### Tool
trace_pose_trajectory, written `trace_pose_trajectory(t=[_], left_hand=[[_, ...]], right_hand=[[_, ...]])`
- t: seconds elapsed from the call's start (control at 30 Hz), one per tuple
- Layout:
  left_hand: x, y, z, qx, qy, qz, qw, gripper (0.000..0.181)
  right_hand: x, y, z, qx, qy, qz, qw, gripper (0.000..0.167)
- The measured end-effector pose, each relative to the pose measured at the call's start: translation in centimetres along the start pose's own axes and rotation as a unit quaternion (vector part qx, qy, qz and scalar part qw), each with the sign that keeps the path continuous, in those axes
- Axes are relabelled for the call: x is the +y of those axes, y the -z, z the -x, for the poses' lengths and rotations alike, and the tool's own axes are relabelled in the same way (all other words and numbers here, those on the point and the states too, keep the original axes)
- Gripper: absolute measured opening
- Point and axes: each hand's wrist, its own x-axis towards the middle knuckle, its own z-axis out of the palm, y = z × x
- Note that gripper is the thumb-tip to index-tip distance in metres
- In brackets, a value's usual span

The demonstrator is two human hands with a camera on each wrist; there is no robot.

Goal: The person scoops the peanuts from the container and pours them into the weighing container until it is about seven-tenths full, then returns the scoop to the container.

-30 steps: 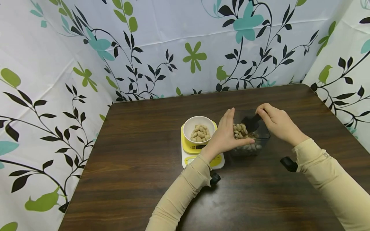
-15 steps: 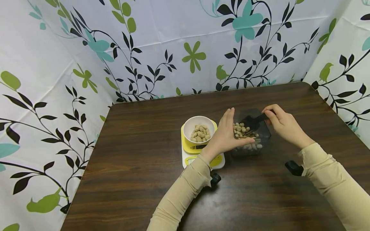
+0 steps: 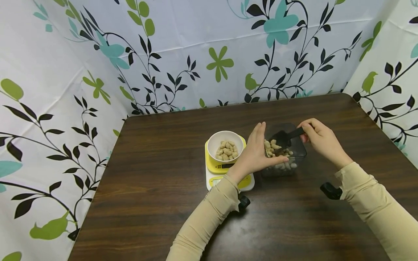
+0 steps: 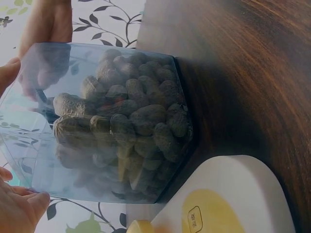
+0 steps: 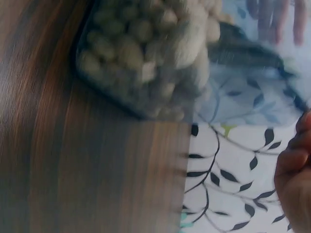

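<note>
Right hand (image 3: 322,140) pinches shovel-shaped black plastic scoop (image 3: 281,139), long axis pointing toward eight o'clock; straight-fingered left hand (image 3: 253,152) touches clear rectangular plastic box (image 3: 298,149).

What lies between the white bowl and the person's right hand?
In the head view, the left hand, the see-through container of peanuts and the black scoop lie between them.

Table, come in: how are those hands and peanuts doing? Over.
Right hand grips black scoop inside clear bin, at the peanuts. Left hand, straight-fingered, against the bin. White bowl of peanuts on kitchen scale. Nothing visibly blocking the scoop.
</note>
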Motion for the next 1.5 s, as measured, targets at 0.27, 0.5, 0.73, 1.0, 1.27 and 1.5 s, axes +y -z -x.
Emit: trace_pose_trajectory(t=[0.27,0.5,0.73,1.0,1.27,1.5], left_hand=[[0.0,0.0,0.1,0.003,0.000,-0.004,1.0000,0.115],[-0.1,-0.1,0.1,0.003,0.002,0.004,1.0000,0.115],[-0.2,-0.1,0.0,0.003,0.003,0.001,1.0000,0.115],[-0.2,-0.1,0.0,0.000,0.003,0.002,1.0000,0.115],[0.0,-0.1,0.0,-0.004,0.009,0.001,1.0000,0.116],[0.0,0.0,0.0,-0.002,0.011,0.004,0.9999,0.116]], right_hand=[[-0.4,0.2,0.2,-0.011,-0.028,-0.040,0.9987,0.041],[0.6,0.4,1.0,-0.026,0.057,-0.037,0.9974,0.027],[1.1,0.2,1.0,-0.024,0.092,-0.055,0.9939,0.025],[1.3,-0.2,0.3,-0.021,0.084,-0.060,0.9945,0.026],[0.8,-0.4,-0.2,-0.038,-0.023,-0.093,0.9946,0.032],[1.2,-0.4,0.3,-0.048,0.038,-0.118,0.9911,0.022]])
